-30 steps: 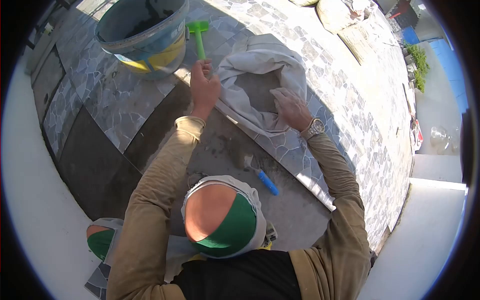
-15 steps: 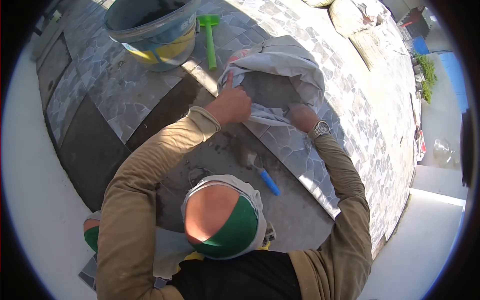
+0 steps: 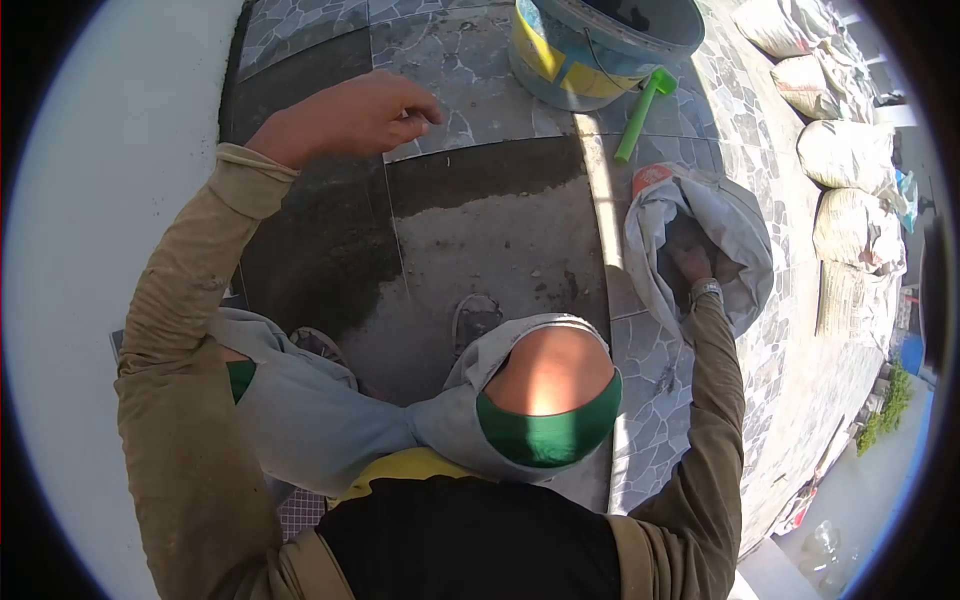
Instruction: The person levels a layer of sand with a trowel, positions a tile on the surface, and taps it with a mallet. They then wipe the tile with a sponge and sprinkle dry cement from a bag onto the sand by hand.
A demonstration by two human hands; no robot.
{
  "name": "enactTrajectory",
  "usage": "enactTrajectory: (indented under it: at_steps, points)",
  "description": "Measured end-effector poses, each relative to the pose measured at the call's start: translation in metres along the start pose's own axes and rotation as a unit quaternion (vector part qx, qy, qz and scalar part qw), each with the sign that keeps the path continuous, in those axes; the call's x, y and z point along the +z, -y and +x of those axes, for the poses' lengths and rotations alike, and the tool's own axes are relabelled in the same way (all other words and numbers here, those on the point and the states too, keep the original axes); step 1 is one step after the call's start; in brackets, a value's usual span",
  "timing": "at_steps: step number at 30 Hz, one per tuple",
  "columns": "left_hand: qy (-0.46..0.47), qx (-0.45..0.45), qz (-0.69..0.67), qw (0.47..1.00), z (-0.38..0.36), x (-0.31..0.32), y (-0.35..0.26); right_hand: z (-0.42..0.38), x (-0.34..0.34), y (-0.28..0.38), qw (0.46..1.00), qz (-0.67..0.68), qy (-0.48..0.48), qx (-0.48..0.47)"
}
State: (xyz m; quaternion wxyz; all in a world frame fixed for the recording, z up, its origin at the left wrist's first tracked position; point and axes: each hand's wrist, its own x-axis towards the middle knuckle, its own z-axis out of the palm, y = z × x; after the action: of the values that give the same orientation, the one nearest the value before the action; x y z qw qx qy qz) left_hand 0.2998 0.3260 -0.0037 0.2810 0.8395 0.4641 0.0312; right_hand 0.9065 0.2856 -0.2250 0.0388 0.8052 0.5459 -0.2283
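Note:
My right hand [image 3: 690, 258] reaches down inside an open white sack [image 3: 748, 215] with its rim rolled outward. Grey powder shows in the sack, and my fingers there are dim and partly hidden. Off to the left, my left hand [image 3: 375, 112] hovers over the tiled floor, fingers loosely bent and thumb apart, with nothing visible in it. Beneath it lie patterned grey stone-look tiles [image 3: 455, 95] and a dark damp strip. In front of my knees is a bare grey floor patch [image 3: 500, 235], darker along its far and left sides.
A blue-grey bucket [image 3: 600, 85] with yellow patches stands beyond the bare patch. Beside it lies a green mallet [image 3: 640, 120]. Several filled sacks [image 3: 850, 155] line the far right. A white wall [image 3: 120, 200] runs along my left.
My left hand has let go of the sack's rim and swung left over the floor. My right hand has gone from the rim into the sack. The view has turned left; the blue-handled trowel no longer shows.

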Motion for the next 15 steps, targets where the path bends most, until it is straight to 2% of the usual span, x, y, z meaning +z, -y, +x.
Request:
enactTrajectory:
  at_steps: [1,2,3,4,5,6,7,8,9,10,11,15]
  points:
    - [0.007,-0.043,-0.034,0.998,-0.01,-0.002,-0.004,-0.002,0.002,0.001,1.0,-0.003,-0.002,-0.014]
    - [0.004,-0.041,0.003,0.999,-0.021,-0.001,-0.004,0.056,0.049,-0.065,0.994,-0.094,-0.013,-0.058]
    - [0.003,-0.035,0.039,0.999,-0.03,0.001,-0.005,0.039,0.037,-0.046,0.987,-0.094,0.015,-0.13]
    - [0.02,-0.062,0.03,0.997,-0.037,-0.002,-0.011,0.047,0.036,-0.053,0.935,-0.263,0.042,-0.233]
    - [0.039,-0.085,0.021,0.995,-0.043,-0.007,-0.019,0.056,0.034,-0.061,0.847,-0.419,0.06,-0.322]
    - [0.03,-0.098,0.019,0.995,-0.049,-0.01,-0.027,0.049,0.03,-0.054,0.84,-0.423,0.057,-0.335]
    - [0.031,-0.083,0.006,0.996,-0.055,-0.012,-0.034,0.036,0.019,-0.043,0.974,-0.094,0.106,-0.18]
    - [0.034,-0.065,-0.007,0.997,-0.06,-0.012,-0.041,0.021,0.006,-0.033,0.957,0.249,0.145,0.008]
    - [0.029,-0.072,-0.009,0.997,-0.063,-0.009,-0.044,0.008,-0.005,-0.028,0.793,0.553,0.164,0.198]
    - [0.034,-0.047,-0.018,0.998,-0.064,-0.005,-0.046,-0.002,-0.014,-0.029,0.795,0.55,0.166,0.194]
    - [0.038,-0.019,-0.026,0.999,-0.065,-0.001,-0.047,-0.014,-0.023,-0.035,0.756,0.602,0.205,0.156]
    - [0.031,0.031,-0.081,0.996,-0.06,0.027,-0.046,-0.053,-0.066,-0.037,0.555,0.76,0.338,-0.003]
